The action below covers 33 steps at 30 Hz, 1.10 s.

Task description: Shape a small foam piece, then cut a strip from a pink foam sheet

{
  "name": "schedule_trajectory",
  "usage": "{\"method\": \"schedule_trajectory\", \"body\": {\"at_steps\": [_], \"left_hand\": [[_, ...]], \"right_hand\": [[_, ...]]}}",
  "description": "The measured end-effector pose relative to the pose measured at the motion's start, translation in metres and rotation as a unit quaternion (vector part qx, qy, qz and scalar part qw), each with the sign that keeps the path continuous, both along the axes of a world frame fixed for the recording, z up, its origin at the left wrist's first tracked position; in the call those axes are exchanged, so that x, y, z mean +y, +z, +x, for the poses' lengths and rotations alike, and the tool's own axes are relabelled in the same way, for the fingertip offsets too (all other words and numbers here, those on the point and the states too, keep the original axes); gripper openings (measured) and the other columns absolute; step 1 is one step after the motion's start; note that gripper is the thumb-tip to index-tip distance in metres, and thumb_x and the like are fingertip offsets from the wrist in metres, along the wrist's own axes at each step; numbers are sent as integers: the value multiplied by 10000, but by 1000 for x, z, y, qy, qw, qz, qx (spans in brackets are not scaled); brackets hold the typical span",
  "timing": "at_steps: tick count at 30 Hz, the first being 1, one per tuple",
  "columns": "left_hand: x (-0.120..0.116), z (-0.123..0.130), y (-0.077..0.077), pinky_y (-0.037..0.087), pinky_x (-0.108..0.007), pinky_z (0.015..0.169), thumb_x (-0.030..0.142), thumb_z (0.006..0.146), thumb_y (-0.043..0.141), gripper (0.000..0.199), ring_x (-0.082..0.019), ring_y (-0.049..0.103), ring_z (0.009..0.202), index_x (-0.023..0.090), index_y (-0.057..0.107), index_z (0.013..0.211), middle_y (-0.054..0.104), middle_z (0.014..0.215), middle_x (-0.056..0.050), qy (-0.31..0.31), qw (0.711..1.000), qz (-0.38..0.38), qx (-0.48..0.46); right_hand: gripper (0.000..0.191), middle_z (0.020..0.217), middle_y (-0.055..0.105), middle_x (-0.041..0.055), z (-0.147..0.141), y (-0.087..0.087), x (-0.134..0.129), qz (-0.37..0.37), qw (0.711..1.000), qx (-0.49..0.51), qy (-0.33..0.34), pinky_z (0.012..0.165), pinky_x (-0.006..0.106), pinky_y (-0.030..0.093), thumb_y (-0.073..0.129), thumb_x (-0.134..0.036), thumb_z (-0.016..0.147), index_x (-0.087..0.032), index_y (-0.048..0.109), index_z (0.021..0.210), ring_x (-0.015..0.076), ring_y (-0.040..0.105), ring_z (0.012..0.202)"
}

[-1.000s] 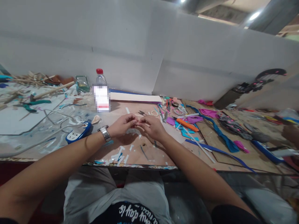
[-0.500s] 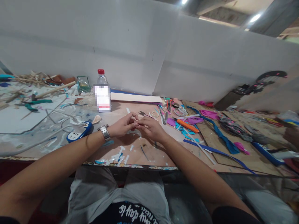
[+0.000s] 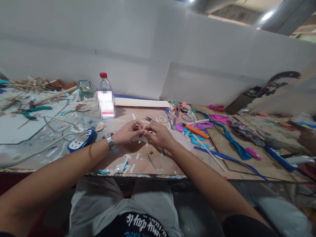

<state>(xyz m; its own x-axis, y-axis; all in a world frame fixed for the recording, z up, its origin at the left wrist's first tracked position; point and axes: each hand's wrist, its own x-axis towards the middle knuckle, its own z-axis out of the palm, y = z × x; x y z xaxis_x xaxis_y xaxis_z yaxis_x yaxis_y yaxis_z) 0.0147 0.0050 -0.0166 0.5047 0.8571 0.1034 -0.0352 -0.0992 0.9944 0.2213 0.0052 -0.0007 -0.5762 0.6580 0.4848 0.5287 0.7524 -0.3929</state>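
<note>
Above the table, my left hand (image 3: 129, 132), with a metal watch (image 3: 109, 141) on its wrist, is closed in a pinch. My right hand (image 3: 159, 134) meets it fingertip to fingertip, its thumb and fingers also pressed together. Something tiny and pale shows between the fingertips, too small to name. Just beyond the hands lie small dark-bladed scissors (image 3: 148, 118), partly hidden by the fingers. White paper strips (image 3: 125, 164) are scattered on the table below, along with a thin dark strip (image 3: 151, 161).
A red-capped bottle (image 3: 104, 84) and a blue-white power strip (image 3: 80, 141) with cables stand left. To the right are an orange cutter (image 3: 197, 131), blue ribbon (image 3: 232, 161) and pink scraps (image 3: 219, 118). Green-handled pliers (image 3: 40, 108) lie far left. Another person's hand (image 3: 307, 140) shows far right.
Both hands stay together, with slight finger movement. A pale bit now shows between the fingertips. The whole view has shifted a little.
</note>
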Motion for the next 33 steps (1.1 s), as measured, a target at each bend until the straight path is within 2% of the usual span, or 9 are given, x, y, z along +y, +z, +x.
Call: {"method": "schedule_trajectory", "body": {"at_steps": [5, 11, 19, 24, 29, 33], "left_hand": [[3, 0, -2, 435, -234, 625, 377, 891, 682, 286, -108, 551, 663, 190, 477, 956, 573, 732, 25, -1, 999, 34, 7], [7, -2, -11, 455, -257, 689, 466, 925, 629, 339, -116, 547, 726, 198, 429, 983, 550, 812, 14, -51, 994, 94, -5], [2, 0, -8, 450, -246, 709, 451, 916, 649, 349, -103, 537, 749, 192, 438, 1019, 531, 858, 19, -51, 995, 77, -27], [1, 3, -4, 465, -257, 726, 470, 861, 715, 419, -132, 610, 799, 187, 475, 1055, 619, 900, -18, -32, 997, 52, -36], [-1, 2, -1, 444, -229, 646, 470, 827, 751, 473, -145, 638, 749, 196, 468, 1089, 669, 823, -17, -2, 1000, 8, -24], [-2, 0, 0, 407, -205, 585, 464, 840, 740, 460, -129, 612, 696, 206, 457, 1096, 650, 782, 3, -8, 1000, 3, -20]], "right_hand": [[136, 923, 753, 60, 1, 2, 1, 0, 1000, -11, 10, 778, 329, 450, 680, -246, 916, -197, 736, 1029, 201, 646, 831], [194, 974, 753, 89, 1, 2, 2, -3, 999, -23, 41, 822, 354, 470, 612, -273, 962, -209, 742, 1091, 210, 660, 886], [157, 977, 726, 81, 0, -1, 0, -25, 999, -6, 46, 808, 343, 473, 589, -281, 968, -196, 694, 1048, 206, 641, 885], [163, 961, 701, 82, 0, -1, 0, -21, 1000, 9, 13, 785, 333, 460, 608, -332, 957, -188, 665, 1008, 211, 628, 880], [154, 916, 694, 68, -1, 1, -2, -31, 999, 21, -12, 742, 316, 449, 654, -335, 925, -189, 670, 975, 203, 625, 844], [146, 919, 711, 63, -1, 1, -3, -34, 999, 32, -11, 738, 313, 450, 681, -324, 908, -190, 681, 967, 198, 635, 837]]}}
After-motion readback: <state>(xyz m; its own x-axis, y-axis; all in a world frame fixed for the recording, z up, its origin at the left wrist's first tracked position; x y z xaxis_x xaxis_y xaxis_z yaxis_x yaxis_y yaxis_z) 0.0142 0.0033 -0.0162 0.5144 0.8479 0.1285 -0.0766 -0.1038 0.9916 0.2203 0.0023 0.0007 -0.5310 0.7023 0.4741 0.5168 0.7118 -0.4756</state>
